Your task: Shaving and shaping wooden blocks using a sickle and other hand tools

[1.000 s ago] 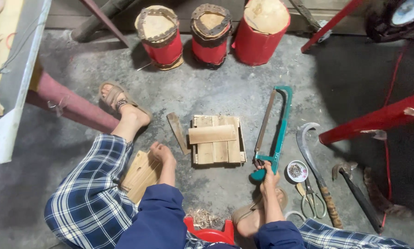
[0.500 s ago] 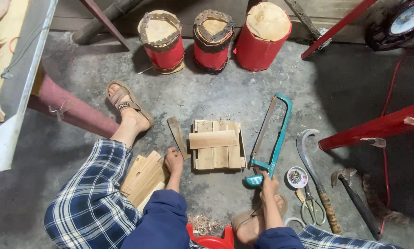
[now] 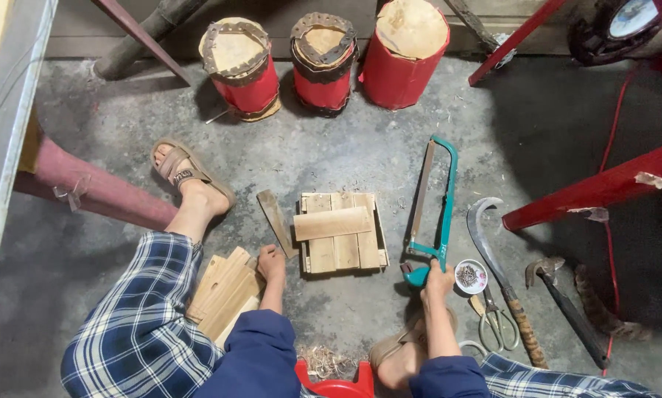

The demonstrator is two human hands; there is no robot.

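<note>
A teal-framed hacksaw (image 3: 434, 214) is held by its handle in the right hand (image 3: 438, 278), the fingers closed around the grip at the near end while the frame lies flat on the concrete floor (image 3: 360, 151), pointing away from the person. The left hand (image 3: 271, 263) is curled shut on a thin wooden slat (image 3: 277, 222) that slants beside a small panel of boards (image 3: 342, 232), across which one loose slat is laid. A stack of cut boards (image 3: 224, 291) is seen just beside the left hand, against the checked trouser leg. Just to the right of the right hand a small round dish of nails (image 3: 470, 276) is set, with scissors (image 3: 496, 324) near it, then a curved sickle (image 3: 496, 265) and a hammer (image 3: 566, 309) farther right. Three red drums topped with wood (image 3: 323, 63) are lined up along the far edge of the floor. Wood shavings (image 3: 327, 361) are scattered close to the person's lap.
</note>
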